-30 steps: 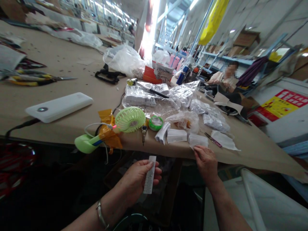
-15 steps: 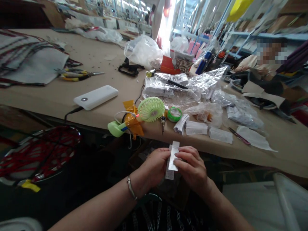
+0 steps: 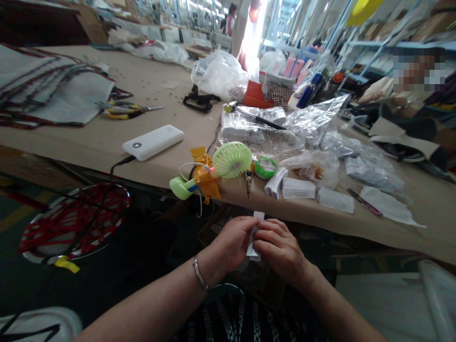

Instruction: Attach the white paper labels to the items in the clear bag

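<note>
Just off the table's front edge, my left hand pinches a narrow strip of white printed labels between thumb and fingers. My right hand closes on the same strip from the other side, its fingertips over the middle. The strip's upper end sticks out above both hands and its lower end below; the middle is partly covered. On the table edge beyond lie stacks of similar white labels. Beside them are a green roll of tape and a small metal-tipped tool.
A green handheld fan is taped at the edge, near a white power bank. Pliers lie farther left. A hammer rests on plastic-wrapped packs. A pen-like tool lies right. Another person sits at far right.
The upper piece of the label strip has slid down or turned between my fingers, so less shows above the hands. The right fingers have curled further over it. The view has shifted slightly left.
</note>
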The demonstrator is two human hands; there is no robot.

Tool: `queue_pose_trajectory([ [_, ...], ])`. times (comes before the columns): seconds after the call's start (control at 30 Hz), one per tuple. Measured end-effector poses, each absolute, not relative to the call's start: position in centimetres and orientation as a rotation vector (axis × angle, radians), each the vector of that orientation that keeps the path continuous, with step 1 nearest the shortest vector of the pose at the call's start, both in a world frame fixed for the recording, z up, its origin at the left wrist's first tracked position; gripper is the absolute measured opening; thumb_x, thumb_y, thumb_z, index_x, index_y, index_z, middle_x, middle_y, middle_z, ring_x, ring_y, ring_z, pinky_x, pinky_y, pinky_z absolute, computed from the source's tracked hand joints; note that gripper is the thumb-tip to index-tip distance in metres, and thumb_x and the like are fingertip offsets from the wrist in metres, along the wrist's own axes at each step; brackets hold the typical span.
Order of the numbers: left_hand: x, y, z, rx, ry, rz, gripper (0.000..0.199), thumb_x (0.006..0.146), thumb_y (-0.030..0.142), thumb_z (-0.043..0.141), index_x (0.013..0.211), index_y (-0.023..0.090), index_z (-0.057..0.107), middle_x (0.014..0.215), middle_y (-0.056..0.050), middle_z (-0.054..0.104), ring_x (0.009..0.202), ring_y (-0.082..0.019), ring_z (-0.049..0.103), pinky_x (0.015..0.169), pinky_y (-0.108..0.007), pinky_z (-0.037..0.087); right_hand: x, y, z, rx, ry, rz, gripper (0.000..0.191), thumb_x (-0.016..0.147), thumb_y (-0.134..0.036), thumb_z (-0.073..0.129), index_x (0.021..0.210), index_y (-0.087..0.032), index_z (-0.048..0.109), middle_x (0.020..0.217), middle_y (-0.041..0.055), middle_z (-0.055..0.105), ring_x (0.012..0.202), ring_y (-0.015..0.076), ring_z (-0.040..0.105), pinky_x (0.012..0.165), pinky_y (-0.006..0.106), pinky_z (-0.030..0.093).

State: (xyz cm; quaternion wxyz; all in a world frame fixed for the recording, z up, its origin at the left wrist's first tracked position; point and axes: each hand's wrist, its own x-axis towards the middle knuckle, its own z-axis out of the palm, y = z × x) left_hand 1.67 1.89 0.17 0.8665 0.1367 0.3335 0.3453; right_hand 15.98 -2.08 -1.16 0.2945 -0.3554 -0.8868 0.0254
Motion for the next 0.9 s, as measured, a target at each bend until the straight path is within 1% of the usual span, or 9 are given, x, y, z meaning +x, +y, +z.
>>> queue_pose_trajectory([
  [0.1, 1.6, 1.8, 0.0, 0.302, 0.672, 0.713, 0.013, 0.065, 0.020, 0.067, 0.067, 0.008, 0.061, 0.062, -0.003, 0.060, 0.052, -0.008, 0.052, 0.047, -0.018, 0.036, 15.9, -2.0, -1.2, -0.945, -2.366, 0.090, 0.014, 0.086, -0.013, 0.051, 0.089, -0.019, 0.062, 0.096, 0.0039, 0.066, 0.106, 0.0193, 0.053, 0.096, 0.038, 0.037],
  [0.23, 1.5, 1.7, -0.1, 0.361, 0.711, 0.697, 0.008, 0.066, 0.013, 0.065, 0.070, 0.007, 0.061, 0.064, -0.004, 0.061, 0.052, -0.008, 0.054, 0.048, -0.017, 0.038, 15.9, -2.3, -1.0, -0.931, -2.286, 0.221, 0.020, 0.083, -0.012, 0.054, 0.100, -0.021, 0.060, 0.097, 0.0039, 0.066, 0.105, 0.0200, 0.054, 0.095, 0.040, 0.039],
  [0.3, 1.3, 1.7, 0.1, 0.369, 0.728, 0.663, 0.008, 0.072, 0.016, 0.062, 0.073, 0.008, 0.061, 0.063, -0.004, 0.060, 0.051, -0.009, 0.054, 0.050, -0.020, 0.041, 16.1, -2.5, -1.1, -0.980, -2.096, 0.336, 0.025, 0.081, -0.015, 0.057, 0.105, -0.022, 0.058, 0.101, 0.0056, 0.064, 0.105, 0.0219, 0.054, 0.093, 0.041, 0.041],
  [0.37, 1.0, 1.6, 0.5, 0.402, 0.745, 0.597, 0.013, 0.077, 0.022, 0.057, 0.081, 0.010, 0.060, 0.061, -0.003, 0.059, 0.050, -0.011, 0.056, 0.053, -0.024, 0.045, 16.6, -2.6, -1.2, -1.109, -1.789, 0.487, 0.023, 0.081, -0.020, 0.058, 0.103, -0.022, 0.058, 0.103, 0.0067, 0.061, 0.103, 0.0225, 0.054, 0.091, 0.040, 0.043],
  [0.47, 0.6, 1.4, 0.9, 0.479, 0.726, 0.490, 0.018, 0.082, 0.027, 0.051, 0.090, 0.012, 0.059, 0.062, -0.002, 0.058, 0.051, -0.013, 0.058, 0.054, -0.028, 0.047, 17.4, -2.0, -1.5, -1.235, -1.362, 0.928, 0.025, 0.079, -0.026, 0.061, 0.103, -0.024, 0.058, 0.100, 0.0043, 0.061, 0.095, 0.0187, 0.057, 0.085, 0.033, 0.046],
  [0.57, 0.4, 1.0, 0.9, 0.547, 0.663, 0.431, 0.019, 0.081, 0.031, 0.053, 0.086, 0.013, 0.057, 0.064, -0.001, 0.057, 0.051, -0.011, 0.057, 0.050, -0.024, 0.046, 17.9, -1.1, -1.7, -1.090, -1.187, 1.530, 0.041, 0.072, -0.031, 0.068, 0.110, -0.024, 0.056, 0.098, 0.0030, 0.061, 0.088, 0.0163, 0.059, 0.080, 0.029, 0.047],
  [0.63, 0.4, 0.8, 0.8, 0.592, 0.642, 0.398, 0.021, 0.079, 0.033, 0.056, 0.082, 0.013, 0.057, 0.064, -0.002, 0.057, 0.050, -0.010, 0.056, 0.047, -0.021, 0.043, 17.9, -0.6, -1.6, -0.981, -1.154, 1.772, 0.045, 0.069, -0.031, 0.071, 0.111, -0.022, 0.057, 0.100, 0.0041, 0.061, 0.087, 0.0160, 0.059, 0.080, 0.028, 0.046],
  [0.73, 0.4, 0.5, 0.7, 0.634, 0.634, 0.363, 0.024, 0.078, 0.036, 0.057, 0.077, 0.012, 0.056, 0.061, -0.002, 0.057, 0.047, -0.009, 0.054, 0.044, -0.020, 0.040, 17.5, -0.1, -1.5, -0.883, -1.127, 1.907, 0.042, 0.067, -0.030, 0.072, 0.106, -0.018, 0.060, 0.103, 0.0059, 0.060, 0.088, 0.0166, 0.058, 0.081, 0.028, 0.044],
  [0.9, 0.3, 0.3, 0.7, 0.665, 0.625, 0.381, 0.023, 0.079, 0.034, 0.056, 0.076, 0.011, 0.055, 0.059, -0.002, 0.057, 0.045, -0.008, 0.053, 0.044, -0.019, 0.040, 16.6, 0.3, -1.6, -0.759, -1.056, 1.951, 0.025, 0.067, -0.029, 0.073, 0.087, -0.016, 0.063, 0.105, 0.0060, 0.058, 0.094, 0.0179, 0.056, 0.084, 0.030, 0.043],
])
